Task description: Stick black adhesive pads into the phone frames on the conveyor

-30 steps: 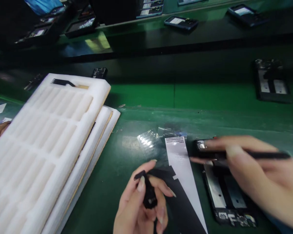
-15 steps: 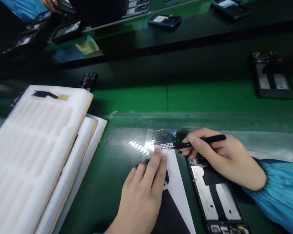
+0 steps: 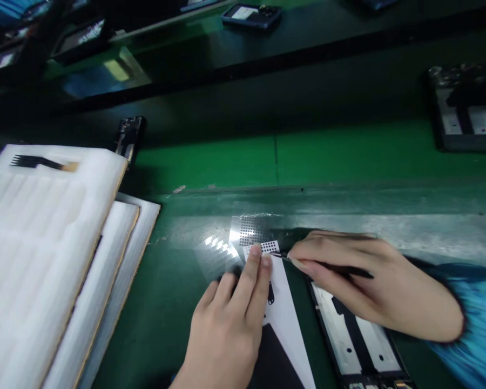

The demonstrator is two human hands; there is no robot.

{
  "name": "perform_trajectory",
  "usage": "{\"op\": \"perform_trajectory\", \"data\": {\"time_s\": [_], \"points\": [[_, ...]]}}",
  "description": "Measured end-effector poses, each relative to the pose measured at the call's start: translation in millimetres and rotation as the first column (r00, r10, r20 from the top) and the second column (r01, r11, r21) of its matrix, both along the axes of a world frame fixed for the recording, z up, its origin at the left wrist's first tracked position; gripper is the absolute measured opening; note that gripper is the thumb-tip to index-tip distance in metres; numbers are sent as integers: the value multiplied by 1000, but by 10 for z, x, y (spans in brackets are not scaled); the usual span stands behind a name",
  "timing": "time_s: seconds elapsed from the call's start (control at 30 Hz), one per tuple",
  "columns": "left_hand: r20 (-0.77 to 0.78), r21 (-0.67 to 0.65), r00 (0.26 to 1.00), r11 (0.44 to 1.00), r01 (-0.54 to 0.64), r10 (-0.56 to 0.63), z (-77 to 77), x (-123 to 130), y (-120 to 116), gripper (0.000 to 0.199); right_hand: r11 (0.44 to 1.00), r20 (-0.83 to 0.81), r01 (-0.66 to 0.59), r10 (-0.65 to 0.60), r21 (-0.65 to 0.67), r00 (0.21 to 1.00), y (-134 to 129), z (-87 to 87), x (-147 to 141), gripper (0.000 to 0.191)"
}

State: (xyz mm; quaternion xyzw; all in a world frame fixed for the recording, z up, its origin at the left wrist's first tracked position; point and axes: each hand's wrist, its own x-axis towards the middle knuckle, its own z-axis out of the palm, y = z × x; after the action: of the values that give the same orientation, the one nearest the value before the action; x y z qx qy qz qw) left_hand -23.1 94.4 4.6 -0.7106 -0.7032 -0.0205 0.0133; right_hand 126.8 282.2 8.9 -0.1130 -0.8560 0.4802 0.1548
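My left hand (image 3: 231, 319) presses with stretched fingertips on a narrow white strip with rows of black dots (image 3: 268, 247). Beneath it lies a white sheet with black shapes (image 3: 288, 313), running down past my hand. My right hand (image 3: 344, 281) pinches black tweezers (image 3: 350, 268), whose tips are at the right end of the dotted strip. Partly under my right hand sits an opened phone body (image 3: 354, 335), its upper end hidden. Above the strip is a clear sheet with dark dots (image 3: 251, 229); to its left, another clear sheet carries shiny patches (image 3: 221, 247).
White foam trays (image 3: 44, 259) are stacked at the left, with a bundle of dark strips (image 3: 38, 161) on top. Other opened phones stand behind: one near the trays (image 3: 130, 135), another at the right (image 3: 467, 108). A phone (image 3: 251, 15) lies on the raised ledge.
My right hand has turned over more, palm down, and the tweezer tips have shifted to the strip's lower right edge. My left fingers stay on the sheet. The whole view has shifted.
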Motion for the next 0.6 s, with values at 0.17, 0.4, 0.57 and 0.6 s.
{"op": "perform_trajectory", "data": {"time_s": [0.17, 0.4, 0.57, 0.6], "points": [[1, 34, 1000, 999, -10, 9, -38, -2, 23, 58, 1000, 6, -1, 1, 0, 1000, 13, 26, -33, 20], [1, 71, 1000, 997, -12, 12, -84, 4, -4, 60, 975, 57, 94, -84, -201, 995, 47, -73, -52, 24], [-40, 67, 998, 997, -46, 49, -78, 32, -11, 64, 932, 65, 164, -151, -323, 986, 9, -101, -65, 26], [-40, 62, 998, 997, -49, 52, -72, 35, -6, 65, 929, 57, 168, -158, -331, 986, 3, -102, -72, 26]]}}
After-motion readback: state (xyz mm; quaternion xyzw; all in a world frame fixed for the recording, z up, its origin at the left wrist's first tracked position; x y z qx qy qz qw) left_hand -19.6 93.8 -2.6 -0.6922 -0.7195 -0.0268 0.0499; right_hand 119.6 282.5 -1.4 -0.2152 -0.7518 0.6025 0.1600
